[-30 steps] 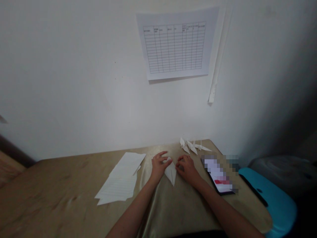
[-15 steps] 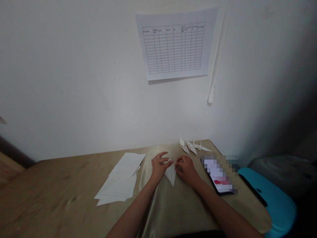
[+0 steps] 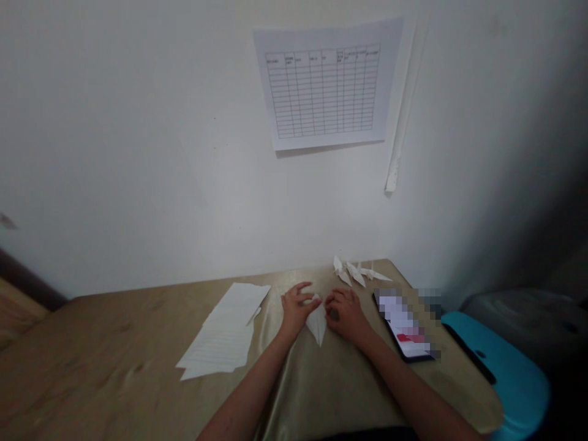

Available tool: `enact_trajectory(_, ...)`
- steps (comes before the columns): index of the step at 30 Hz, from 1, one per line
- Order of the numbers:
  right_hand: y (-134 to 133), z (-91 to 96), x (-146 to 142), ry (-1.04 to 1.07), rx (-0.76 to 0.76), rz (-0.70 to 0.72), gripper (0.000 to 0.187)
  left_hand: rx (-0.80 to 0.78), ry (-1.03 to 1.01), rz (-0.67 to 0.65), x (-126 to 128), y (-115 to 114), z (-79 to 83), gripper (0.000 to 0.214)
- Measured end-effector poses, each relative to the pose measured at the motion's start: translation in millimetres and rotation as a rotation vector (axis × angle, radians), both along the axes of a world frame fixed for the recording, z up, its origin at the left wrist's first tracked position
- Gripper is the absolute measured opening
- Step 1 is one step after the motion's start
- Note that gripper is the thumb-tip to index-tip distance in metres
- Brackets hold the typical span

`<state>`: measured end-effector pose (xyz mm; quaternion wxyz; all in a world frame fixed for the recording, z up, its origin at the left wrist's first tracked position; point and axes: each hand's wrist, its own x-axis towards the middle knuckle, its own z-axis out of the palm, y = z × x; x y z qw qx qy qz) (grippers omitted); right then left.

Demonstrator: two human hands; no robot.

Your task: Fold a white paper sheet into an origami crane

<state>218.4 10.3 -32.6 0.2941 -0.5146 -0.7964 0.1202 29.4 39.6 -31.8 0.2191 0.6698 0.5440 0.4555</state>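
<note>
The two hands were apart, either side of a small piece of folded white paper (image 3: 316, 326) that lay on the worktop (image 3: 128, 343), its narrow point toward the person. The left hand (image 3: 294, 311) had its fingers spread and its thumb over the paper's far end. The right hand (image 3: 348, 312) was curled at the right edge; whether its fingertips pinched the paper could not be told.

The paper looked very light and thin, likely crisp along its creases but easy to crumple or tear, and apt to slide on the smooth-looking cover. Its folded edges seemed the best places for a light hold, with the far end pressed flat.

Beyond the right hand, small folded paper figures (image 3: 356, 274) lay near the wall (image 3: 151, 153). A phone (image 3: 407, 331) with a lit screen lay just right of the right forearm, the nearest obstacle on that side. Loose paper sheets (image 3: 225, 334) overlapped left of the left hand. A turquoise object (image 3: 519, 361) stood past the right edge; a printed table (image 3: 326, 92) hung above.
</note>
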Motion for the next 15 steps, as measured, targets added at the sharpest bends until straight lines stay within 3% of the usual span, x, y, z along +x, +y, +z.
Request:
enact_trajectory(5,-2.8,7.5,2.4,-0.025,-0.096,0.026,0.013,-0.006,-0.067,0.004,2.0,-2.0,3.7,0.022)
enact_trajectory(15,-13.0,20.0,2.9,-0.080,-0.187,0.041,0.053,-0.031,0.006,0.017,2.2,-2.5,7.5,0.015)
